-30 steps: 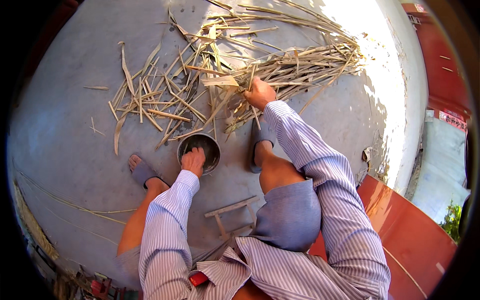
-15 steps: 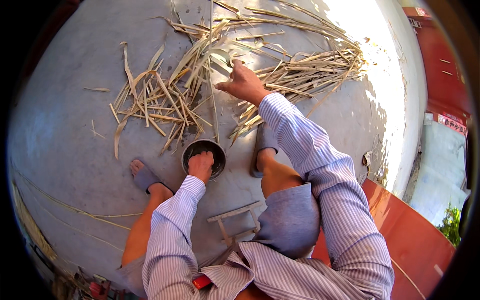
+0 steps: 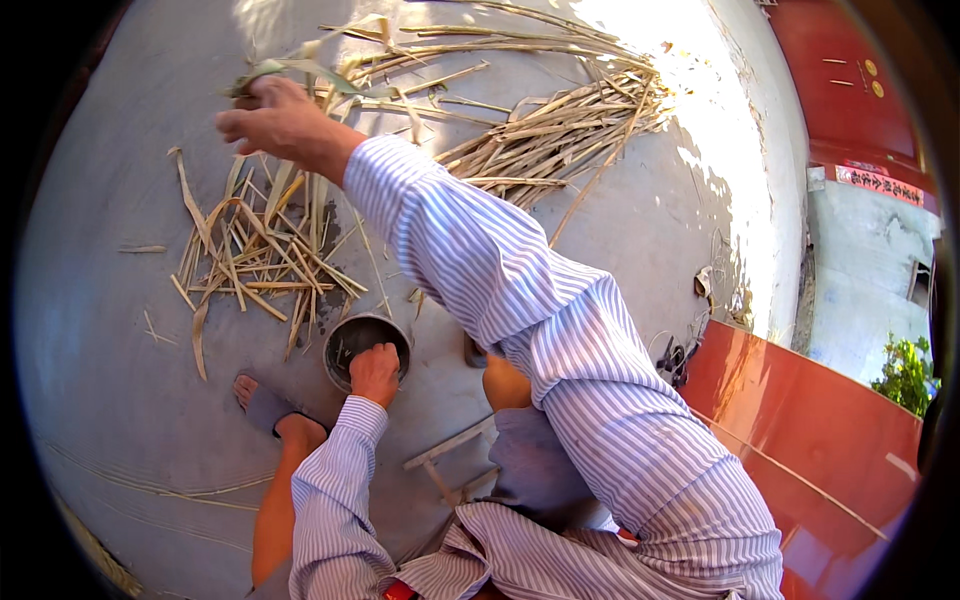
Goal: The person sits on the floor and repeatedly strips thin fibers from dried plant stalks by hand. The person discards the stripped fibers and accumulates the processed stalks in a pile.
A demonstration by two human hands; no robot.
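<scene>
Short stalks (image 3: 264,252) lie strewn; many long stalks (image 3: 565,128) remain heaped. Right hand (image 3: 280,121) clenches dry leaves (image 3: 308,68); left hand (image 3: 375,372) curls at bowl (image 3: 343,344), cannot tell if fingers grip.

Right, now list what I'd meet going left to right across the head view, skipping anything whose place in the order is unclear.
Small dry leaf scrap on the floor → right hand → round bowl → bundle of dry stalks → green plant near the right edge.
</scene>
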